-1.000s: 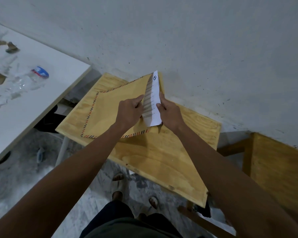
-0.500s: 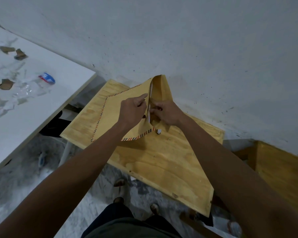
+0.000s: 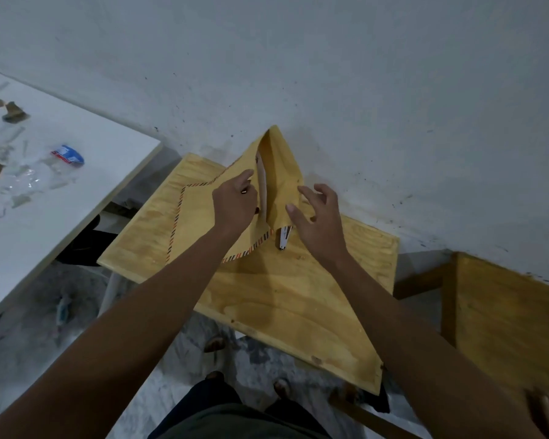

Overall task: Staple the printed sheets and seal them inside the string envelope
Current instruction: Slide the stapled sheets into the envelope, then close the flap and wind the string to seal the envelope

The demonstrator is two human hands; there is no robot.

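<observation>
A tan envelope (image 3: pixel 200 213) with a striped border lies on a wooden table (image 3: pixel 286 296), its mouth lifted open and its flap (image 3: pixel 282 166) standing up. The white printed sheets (image 3: pixel 263 191) sit almost fully inside, only an edge showing. My left hand (image 3: pixel 235 201) pinches the upper lip of the envelope beside the sheets. To the right, my right hand (image 3: pixel 319 217) hovers with fingers spread, next to the flap and holding nothing. A small stapler (image 3: pixel 284 237) lies on the table just below the envelope's mouth, partly under my right hand.
A white table (image 3: pixel 86 185) at left carries a blue-capped plastic bottle (image 3: pixel 69 155) and scraps of brown paper (image 3: pixel 13 112). A grey wall runs close behind the wooden table. Another wooden bench (image 3: pixel 504 315) stands at right. My feet show on the floor below.
The sheets went from sticking out of the envelope to nearly all inside. My right hand let go and drew back with fingers spread. The stapler came into sight.
</observation>
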